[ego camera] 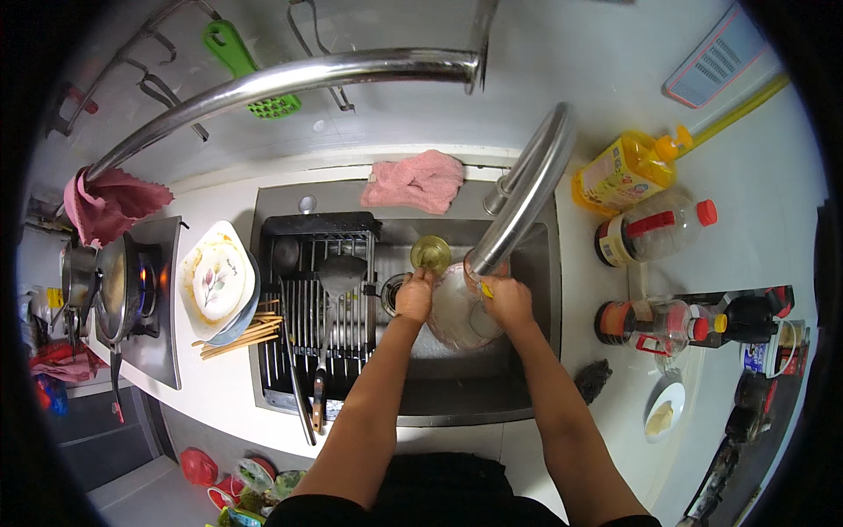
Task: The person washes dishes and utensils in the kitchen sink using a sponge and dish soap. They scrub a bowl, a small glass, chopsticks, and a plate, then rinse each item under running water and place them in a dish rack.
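Both my hands are over the steel sink (pixel 461 388). My left hand (pixel 416 295) has its fingertips at the near rim of a small yellowish glass bowl (pixel 431 253); whether it grips the bowl is unclear. My right hand (pixel 506 300) is closed around something yellow, mostly hidden in the fingers, just below the end of the steel faucet (pixel 520 197). Between and under the hands sits a larger pink-edged bowl (pixel 454 316) with cloudy liquid. Another pinkish rounded thing shows partly behind the faucet end. Left of the bowls is the drain (pixel 393 294).
A black drying rack (pixel 319 224) holds a spatula (pixel 342 273). Left stand stained dishes (pixel 217 283), chopsticks (pixel 247 334) and a pan (pixel 113 286) over a lit burner. Pink cloth (pixel 418 181) lies behind the sink; right are a soap bottle (pixel 625 171), plastic bottles (pixel 652 227) and a scrubber (pixel 593 381).
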{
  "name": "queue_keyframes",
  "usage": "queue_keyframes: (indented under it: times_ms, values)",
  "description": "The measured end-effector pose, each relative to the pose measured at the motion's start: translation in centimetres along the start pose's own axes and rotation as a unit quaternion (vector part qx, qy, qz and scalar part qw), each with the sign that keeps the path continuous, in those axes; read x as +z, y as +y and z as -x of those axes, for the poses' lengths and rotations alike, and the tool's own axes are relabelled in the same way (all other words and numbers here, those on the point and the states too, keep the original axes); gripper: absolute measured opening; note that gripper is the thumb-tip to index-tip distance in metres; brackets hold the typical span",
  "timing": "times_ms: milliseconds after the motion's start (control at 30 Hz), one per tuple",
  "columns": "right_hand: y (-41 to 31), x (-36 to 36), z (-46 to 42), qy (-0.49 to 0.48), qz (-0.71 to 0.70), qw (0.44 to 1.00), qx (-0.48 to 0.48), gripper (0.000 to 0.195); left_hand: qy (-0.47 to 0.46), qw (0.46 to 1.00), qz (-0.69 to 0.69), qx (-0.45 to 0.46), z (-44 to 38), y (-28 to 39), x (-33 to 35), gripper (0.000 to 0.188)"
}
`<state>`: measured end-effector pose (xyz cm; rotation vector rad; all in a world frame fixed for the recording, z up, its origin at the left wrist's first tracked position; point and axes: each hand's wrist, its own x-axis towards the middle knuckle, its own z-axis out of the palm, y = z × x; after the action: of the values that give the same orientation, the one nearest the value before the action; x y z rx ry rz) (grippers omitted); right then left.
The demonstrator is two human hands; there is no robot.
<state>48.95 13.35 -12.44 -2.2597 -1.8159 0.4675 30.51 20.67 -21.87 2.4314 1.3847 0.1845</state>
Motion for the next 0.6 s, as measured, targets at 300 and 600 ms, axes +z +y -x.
queue_keyframes:
  times_ms: [300,600]
  values:
    - [0.2,1.5,1.5,-0.039,-0.003,0.999,0.030,0.016,0.092,0.986,0.140,0.002,0.1,-1.6,0.4,0.013]
    - [0.1,0.7,3.0,-0.080,-0.127,0.987,0.056,0.033,0.169,0.238,0.890,-0.349,5.4,-0.9,2.8,0.023]
